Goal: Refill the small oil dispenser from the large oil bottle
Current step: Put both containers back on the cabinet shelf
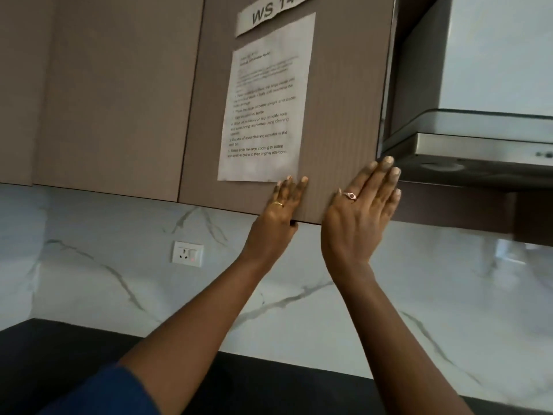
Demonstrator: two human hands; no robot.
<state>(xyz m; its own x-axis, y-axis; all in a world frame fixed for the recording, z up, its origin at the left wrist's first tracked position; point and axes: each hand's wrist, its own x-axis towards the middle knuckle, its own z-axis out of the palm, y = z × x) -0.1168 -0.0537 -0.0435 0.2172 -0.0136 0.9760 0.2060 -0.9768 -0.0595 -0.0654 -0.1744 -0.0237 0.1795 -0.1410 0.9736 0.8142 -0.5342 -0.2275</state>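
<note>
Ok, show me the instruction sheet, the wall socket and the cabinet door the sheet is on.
instruction sheet [263,115], head view, middle of the printed page
wall socket [187,253], head view, centre of its white faceplate
cabinet door [344,100], head view, bare ribbed panel right of the sheet

Ribbed taupe cabinet door [338,115], left hand [279,212] gripping lower edge

We face a row of brown wall cupboards [113,94]. One cupboard door [344,115] carries a printed sheet [266,109] and, above it, a paper label [272,13] reading WS 14. To its right hangs a steel cooker hood [478,139]. Below runs a white marble wall [119,289] with grey veins and a white socket [187,253]. A black worktop [59,348] lies nearest us.
</note>
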